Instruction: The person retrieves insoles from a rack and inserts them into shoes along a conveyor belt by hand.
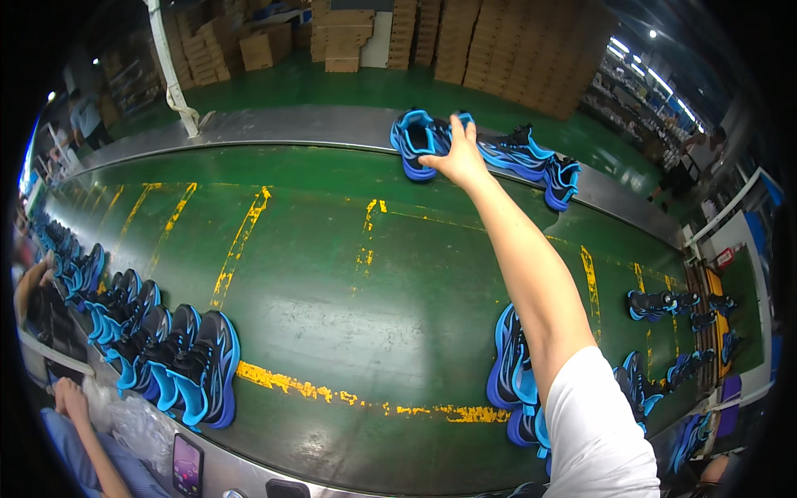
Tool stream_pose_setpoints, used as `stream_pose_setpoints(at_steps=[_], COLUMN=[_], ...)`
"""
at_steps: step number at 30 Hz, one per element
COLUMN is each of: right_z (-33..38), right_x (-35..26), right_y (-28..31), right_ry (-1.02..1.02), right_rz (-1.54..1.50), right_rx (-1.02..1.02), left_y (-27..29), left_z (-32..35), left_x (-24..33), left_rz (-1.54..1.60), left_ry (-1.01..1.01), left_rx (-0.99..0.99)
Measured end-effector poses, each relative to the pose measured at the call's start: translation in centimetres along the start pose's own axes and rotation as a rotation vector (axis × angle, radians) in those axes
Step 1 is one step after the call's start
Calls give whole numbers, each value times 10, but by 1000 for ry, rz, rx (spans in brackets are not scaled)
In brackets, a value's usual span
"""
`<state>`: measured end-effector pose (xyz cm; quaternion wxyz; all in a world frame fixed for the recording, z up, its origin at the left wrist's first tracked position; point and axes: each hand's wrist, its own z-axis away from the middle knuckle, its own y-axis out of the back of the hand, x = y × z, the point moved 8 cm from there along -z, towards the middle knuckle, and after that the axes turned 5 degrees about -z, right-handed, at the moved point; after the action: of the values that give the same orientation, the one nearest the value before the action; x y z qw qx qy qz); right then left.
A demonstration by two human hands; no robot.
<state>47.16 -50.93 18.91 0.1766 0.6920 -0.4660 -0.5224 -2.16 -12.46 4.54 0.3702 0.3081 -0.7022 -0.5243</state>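
My right hand (459, 155) stretches across the conveyor to its far metal edge. Its thumb presses on the heel of a black-and-blue sneaker (410, 141), and the fingers reach over a second sneaker mostly hidden behind them. The gripped sneaker overlaps the inner side of the edge. Right of my hand, another sneaker (519, 153) lies along the rail, with one more (562, 183) tilted beside it. Below my forearm, sneakers (508, 357) stand on the belt, partly covered by my arm and white sleeve. My left hand is out of view.
The green belt (332, 307) has worn yellow lines. Rows of sneakers (217, 365) line its near left side; more sneakers (652, 305) stand right. A co-worker's hands (73, 400) are at lower left, near a phone (188, 465). A white post (170, 66) rises from the far edge.
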Motion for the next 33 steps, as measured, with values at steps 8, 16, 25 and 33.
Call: stream_pose_setpoints(at_steps=[8,16,25,33], right_z=[49,205,441,444], right_x=[30,-35,-7,63], right_y=[102,263,216,91], right_ry=[47,7,-413,-803], right_rz=[346,234,62,-106], right_rx=[-217,-473,-618,-51], left_y=[27,39,63,62], left_z=[18,-7,-20,-10], left_x=[23,44,66,65], left_rz=[-18,-20,51,87], left_ry=[-73,7,-51,-91], left_rx=[200,-60,12,23])
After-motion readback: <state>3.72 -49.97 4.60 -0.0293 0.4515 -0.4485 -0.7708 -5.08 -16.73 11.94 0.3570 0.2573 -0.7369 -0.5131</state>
